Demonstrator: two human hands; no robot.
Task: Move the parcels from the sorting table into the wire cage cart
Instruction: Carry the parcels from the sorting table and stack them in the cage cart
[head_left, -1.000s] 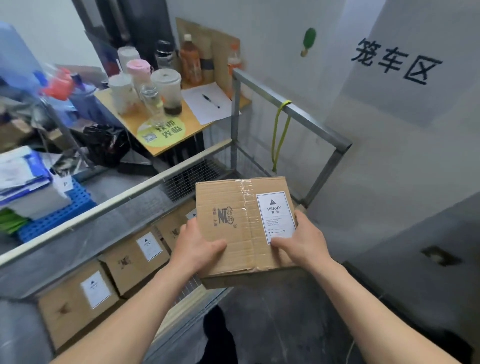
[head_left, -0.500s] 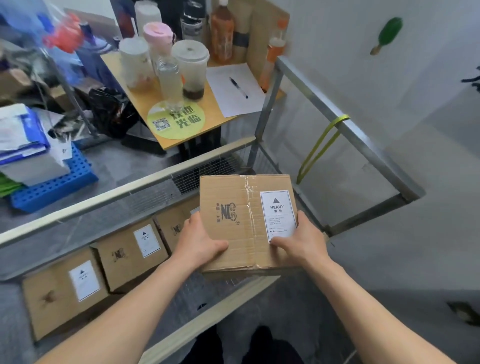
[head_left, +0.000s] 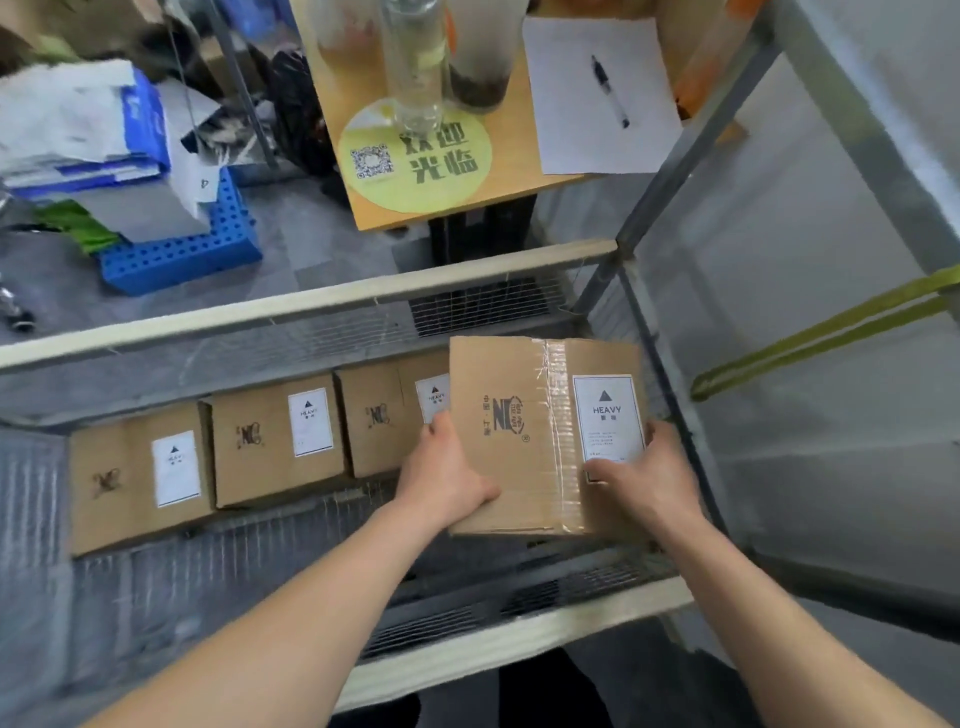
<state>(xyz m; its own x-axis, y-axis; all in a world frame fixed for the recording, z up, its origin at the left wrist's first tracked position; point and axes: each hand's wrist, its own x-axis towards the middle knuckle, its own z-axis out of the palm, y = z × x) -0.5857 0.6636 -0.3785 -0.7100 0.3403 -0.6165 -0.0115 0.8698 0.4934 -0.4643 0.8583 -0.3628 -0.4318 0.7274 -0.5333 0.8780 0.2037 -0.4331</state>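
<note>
In the cart (head_left: 519, 629), just past its near rail, the left hand (head_left: 447, 480) and right hand (head_left: 652, 480) grip a parcel (head_left: 519, 441) by its side edges, fingers (head_left: 436, 431) curled round it (label: HEAVY). It is at the cart's right end; whether it rests on the cart floor I cannot tell. Three parcels (head_left: 275, 441) line the cart's far side. Beyond the cart, a counter (head_left: 519, 182) bears paper (head_left: 571, 130) and pen (head_left: 610, 91).

Light: soft, even, fairly bright; no hard shadows.
Glare: faint sheen on clear tape (head_left: 558, 426) across the parcel (head_left: 506, 364).
Blur: wire mesh (head_left: 156, 582) and left edge smeared; centre sharper.
Distortion: cart rails (head_left: 311, 306) splay toward the edges.
</note>
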